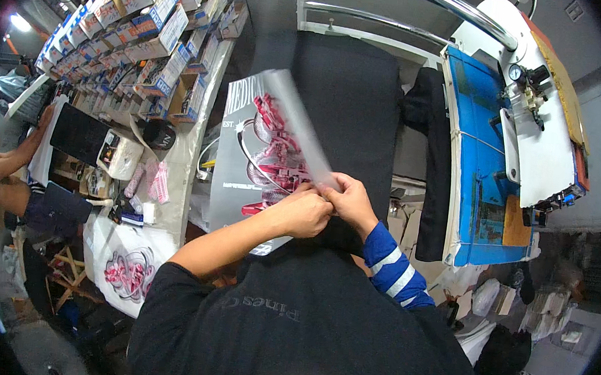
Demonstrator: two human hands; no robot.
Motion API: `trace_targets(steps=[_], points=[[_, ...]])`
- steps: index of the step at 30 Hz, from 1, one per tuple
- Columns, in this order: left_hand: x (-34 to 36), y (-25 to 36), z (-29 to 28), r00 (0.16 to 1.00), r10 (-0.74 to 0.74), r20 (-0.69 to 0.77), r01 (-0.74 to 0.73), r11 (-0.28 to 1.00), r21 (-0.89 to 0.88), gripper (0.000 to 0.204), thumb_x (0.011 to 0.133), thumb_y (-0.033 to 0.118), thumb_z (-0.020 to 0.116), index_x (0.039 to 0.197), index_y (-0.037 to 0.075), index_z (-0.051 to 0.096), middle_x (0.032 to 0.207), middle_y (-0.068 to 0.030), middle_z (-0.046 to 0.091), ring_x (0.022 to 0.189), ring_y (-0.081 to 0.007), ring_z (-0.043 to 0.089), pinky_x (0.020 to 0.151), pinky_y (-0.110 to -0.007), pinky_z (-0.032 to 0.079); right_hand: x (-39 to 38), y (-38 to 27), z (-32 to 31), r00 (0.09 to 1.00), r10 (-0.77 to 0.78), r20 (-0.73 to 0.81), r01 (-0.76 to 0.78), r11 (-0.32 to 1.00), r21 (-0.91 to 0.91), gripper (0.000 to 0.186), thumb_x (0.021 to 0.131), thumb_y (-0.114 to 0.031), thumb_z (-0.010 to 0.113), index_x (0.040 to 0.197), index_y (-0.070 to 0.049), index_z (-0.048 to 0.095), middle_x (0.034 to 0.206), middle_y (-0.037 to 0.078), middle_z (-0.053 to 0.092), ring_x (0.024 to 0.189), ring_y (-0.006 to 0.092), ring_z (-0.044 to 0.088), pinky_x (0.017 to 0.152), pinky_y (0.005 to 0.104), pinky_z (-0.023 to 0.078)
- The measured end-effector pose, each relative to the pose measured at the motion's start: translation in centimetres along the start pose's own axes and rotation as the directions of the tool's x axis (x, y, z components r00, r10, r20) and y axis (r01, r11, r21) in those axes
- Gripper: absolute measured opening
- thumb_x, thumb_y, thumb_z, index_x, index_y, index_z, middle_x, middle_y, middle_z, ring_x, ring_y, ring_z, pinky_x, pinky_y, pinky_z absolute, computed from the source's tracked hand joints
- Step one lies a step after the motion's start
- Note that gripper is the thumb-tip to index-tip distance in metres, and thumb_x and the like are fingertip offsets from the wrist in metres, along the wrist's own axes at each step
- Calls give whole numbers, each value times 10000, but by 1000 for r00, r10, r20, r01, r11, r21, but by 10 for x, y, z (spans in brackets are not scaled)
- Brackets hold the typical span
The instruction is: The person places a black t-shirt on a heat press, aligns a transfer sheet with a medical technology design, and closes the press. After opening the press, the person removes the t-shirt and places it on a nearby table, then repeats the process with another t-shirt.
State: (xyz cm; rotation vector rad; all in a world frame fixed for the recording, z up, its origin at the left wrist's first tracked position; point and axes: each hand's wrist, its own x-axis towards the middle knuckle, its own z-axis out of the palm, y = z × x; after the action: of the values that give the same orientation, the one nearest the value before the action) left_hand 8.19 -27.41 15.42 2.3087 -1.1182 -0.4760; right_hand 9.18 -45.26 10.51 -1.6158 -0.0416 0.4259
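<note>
I hold a printed transfer sheet [241,150] with a pink and silver design in front of me, its right strip clear and pale. My left hand [307,212] is closed on the sheet's lower right part, fingers pinched together. My right hand [349,204] grips the same edge just beside it, thumb and fingers on the sheet. Beneath and behind the sheet lies a black cloth [344,91] over a board, its far part flat. My right forearm wears a blue sleeve with white stripes.
Left, a bench [200,107] carries stacked boxes [153,32], a cap [158,134] and another printed sheet [106,242]. A co-worker [9,169] works at the far left. Right stands a press with a blue platen [473,217] and gauge. Chrome rails [372,19] cross behind.
</note>
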Motion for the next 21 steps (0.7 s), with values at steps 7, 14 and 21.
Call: trace_targets(steps=[7, 14, 21], points=[[-28, -77, -37, 876, -158, -455, 125, 987, -102, 441, 968, 345, 641, 1301, 55, 638, 1321, -208, 615, 1296, -413, 525, 1171, -547, 303, 31, 3, -39, 882, 161, -443, -164, 986, 32, 127, 941, -112, 715, 972, 8, 746, 853, 47, 739, 733, 107, 640, 671, 291, 506], [-30, -142, -19, 822, -319, -471, 470, 847, 248, 713, 968, 474, 603, 1549, 109, 408, 1621, -242, 311, 1518, -469, 216, 1237, -583, 143, 50, -21, -68, 762, -199, -616, -129, 885, -446, 282, 901, -167, 735, 1091, 36, 689, 1017, 145, 714, 852, 233, 686, 785, 376, 539], [-10, -150, -22, 788, -278, -549, 463, 856, 231, 700, 953, 474, 612, 1504, 68, 465, 1599, -261, 340, 1497, -486, 249, 1230, -593, 154, -4, -5, -58, 827, -553, -103, 127, 363, -923, 451, 850, -259, 751, 1197, 13, 655, 1287, 227, 604, 1259, 421, 542, 1092, 515, 408]])
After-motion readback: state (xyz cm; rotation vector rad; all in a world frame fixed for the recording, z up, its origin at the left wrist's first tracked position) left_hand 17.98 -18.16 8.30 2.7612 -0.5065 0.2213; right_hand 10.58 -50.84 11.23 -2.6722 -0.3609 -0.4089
